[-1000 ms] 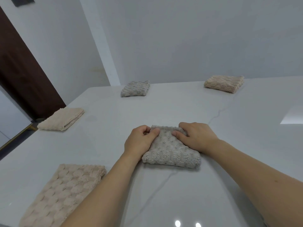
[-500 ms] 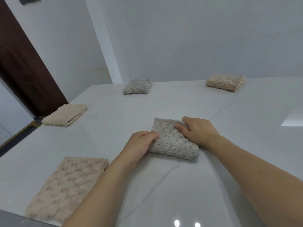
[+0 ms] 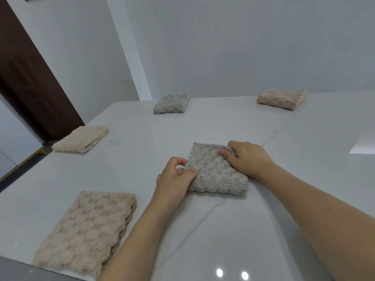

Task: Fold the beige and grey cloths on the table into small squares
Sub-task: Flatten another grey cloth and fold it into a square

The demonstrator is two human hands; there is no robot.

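A grey textured cloth, folded into a small thick square, lies in the middle of the white table. My left hand pinches its near left edge between thumb and curled fingers. My right hand grips its far right corner, fingers curled over the top. A beige cloth, folded to a longer rectangle, lies at the near left. Three small folded cloths sit farther off: a beige cloth at the left edge, a grey cloth at the back and a beige cloth at the back right.
A dark brown door stands beyond the table's left side, with floor below it. White walls close the back. The table's near edge runs under the beige rectangle at the lower left.
The grey cloth and both hands have shifted slightly away from me and to the right. My left hand has slid from the cloth's far left part to its near left edge.
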